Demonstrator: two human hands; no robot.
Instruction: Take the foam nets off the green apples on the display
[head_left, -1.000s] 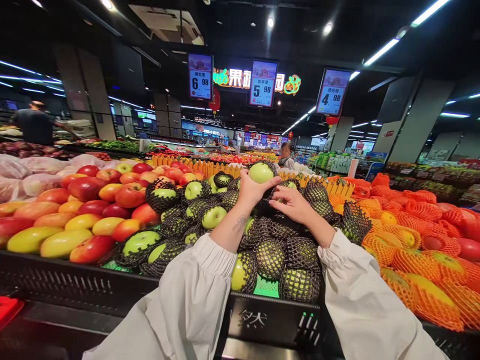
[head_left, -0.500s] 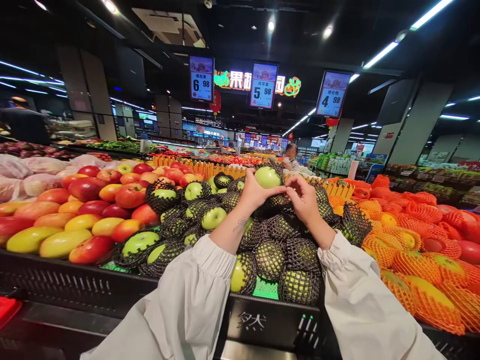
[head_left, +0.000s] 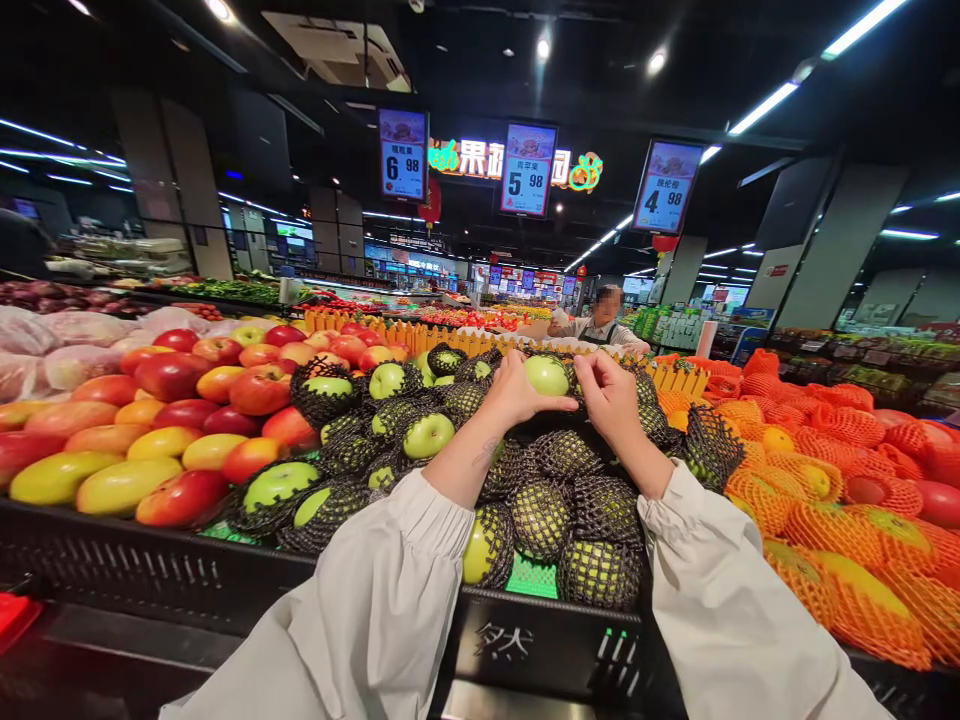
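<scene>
A green apple (head_left: 546, 376) is in my left hand (head_left: 516, 392), whose thumb stretches under it and whose fingers curve around its left side. Dark netting shows at the apple's upper edge. My right hand (head_left: 609, 396) is closed at the apple's right side, thumb and fingers pinched together; whatever lies between them is hidden. Under and around both hands are green apples in black foam nets (head_left: 540, 520), heaped in the display. A few of them, like the apple (head_left: 427, 436) left of my wrist, show bare green skin above the net.
Red and yellow mangoes (head_left: 180, 430) are piled at the left. Fruit in orange foam nets (head_left: 847, 520) fills the right. A black crate edge (head_left: 540, 640) runs along the front, and a low yellow fence (head_left: 450, 343) behind. Beyond it stands a person (head_left: 604, 318).
Both hands and the apple have come down a little, the apple also slightly right. My right fingers have parted from the left thumb tip. The person behind has straightened into fuller view.
</scene>
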